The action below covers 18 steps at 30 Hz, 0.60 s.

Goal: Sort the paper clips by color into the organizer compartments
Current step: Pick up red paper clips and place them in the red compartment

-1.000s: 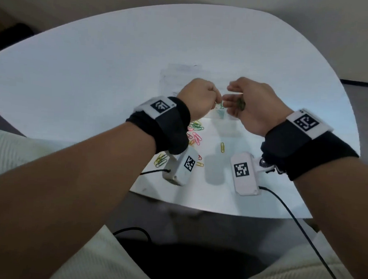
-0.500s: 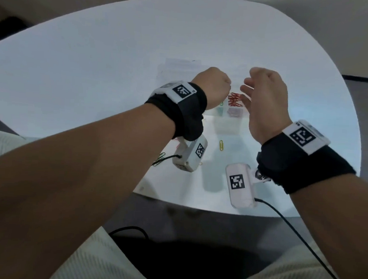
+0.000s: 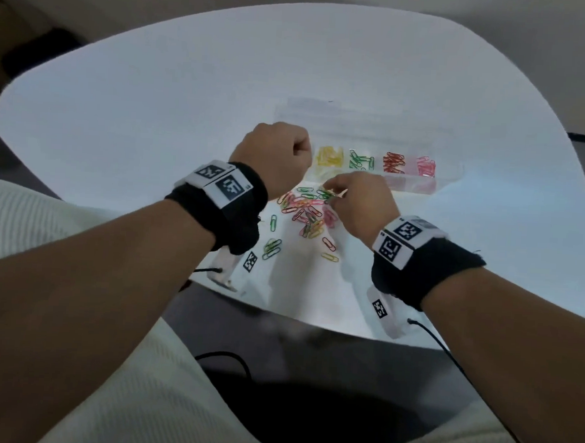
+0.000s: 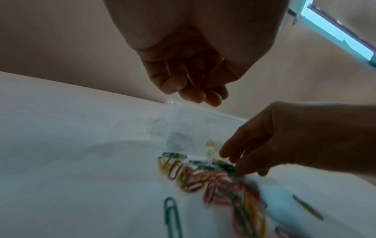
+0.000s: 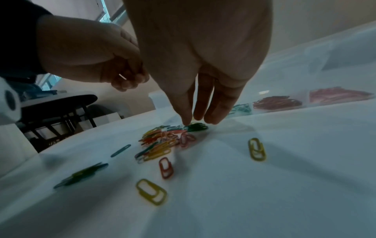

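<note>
Left hand (image 3: pixel 278 159) is raised above the white counter (image 3: pixel 154 119), fingers (image 4: pixel 191 95) curled into a fist; whether it holds anything cannot be determined. Right hand (image 3: pixel 359 204) reaches down with fingers (image 5: pixel 211 111) extended, tips touching green clips at the far edge of the mixed clip pile (image 3: pixel 307 210), nothing gripped. The clear organizer (image 3: pixel 449 175) sits just beyond the pile, its compartments holding yellow, green, red and pink clips. Stray clips lie nearer the counter's front edge
</note>
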Each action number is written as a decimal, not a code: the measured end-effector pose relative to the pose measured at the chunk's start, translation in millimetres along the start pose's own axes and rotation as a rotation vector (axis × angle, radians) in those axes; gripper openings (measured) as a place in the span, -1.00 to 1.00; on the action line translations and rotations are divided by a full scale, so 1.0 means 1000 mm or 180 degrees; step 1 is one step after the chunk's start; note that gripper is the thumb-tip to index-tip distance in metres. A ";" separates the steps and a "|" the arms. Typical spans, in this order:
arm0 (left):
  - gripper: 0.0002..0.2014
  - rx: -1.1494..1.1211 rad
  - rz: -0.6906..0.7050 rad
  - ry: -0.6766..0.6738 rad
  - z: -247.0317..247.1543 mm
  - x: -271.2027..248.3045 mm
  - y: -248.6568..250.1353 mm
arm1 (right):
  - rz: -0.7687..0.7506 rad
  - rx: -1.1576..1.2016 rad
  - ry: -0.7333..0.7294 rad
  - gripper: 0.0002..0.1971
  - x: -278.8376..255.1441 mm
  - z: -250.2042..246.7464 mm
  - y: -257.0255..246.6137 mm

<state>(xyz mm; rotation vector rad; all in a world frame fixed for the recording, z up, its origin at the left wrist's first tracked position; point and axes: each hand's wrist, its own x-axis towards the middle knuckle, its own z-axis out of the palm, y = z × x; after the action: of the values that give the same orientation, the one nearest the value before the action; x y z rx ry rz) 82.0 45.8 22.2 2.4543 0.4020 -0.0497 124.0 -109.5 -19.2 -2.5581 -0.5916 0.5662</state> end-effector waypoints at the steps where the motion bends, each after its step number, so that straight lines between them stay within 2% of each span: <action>1: -0.81 0.0150 -0.0021 -0.0041 0.001 -0.002 -0.005 | -0.0039 -0.0116 -0.0024 -0.66 0.003 0.001 -0.002; 5: -0.82 0.0479 -0.0075 -0.0286 0.017 -0.009 -0.018 | -0.0077 -0.0685 -0.0299 -0.74 0.009 0.006 -0.001; 9: -0.82 0.0453 0.0045 -0.0550 0.039 -0.007 -0.024 | 0.0041 -0.0754 -0.0096 -0.79 0.004 0.008 0.010; 12: -0.86 0.0460 0.0120 -0.0478 0.052 -0.002 -0.026 | 0.0139 -0.0755 0.0011 -0.78 -0.008 0.009 0.019; 15: -0.83 0.0592 0.0210 -0.0518 0.058 0.002 -0.028 | 0.0238 -0.0576 0.0063 -0.78 -0.021 0.010 0.032; 18: -0.78 0.0804 0.0341 -0.0673 0.058 0.000 -0.031 | 0.0356 -0.0069 0.0316 -0.83 -0.033 0.009 0.045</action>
<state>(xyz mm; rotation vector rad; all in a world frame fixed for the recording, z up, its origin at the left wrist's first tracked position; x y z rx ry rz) 76.9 33.8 -42.1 2.6796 0.1797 -0.3300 106.8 -159.2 -39.9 -2.6349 -0.4247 0.4689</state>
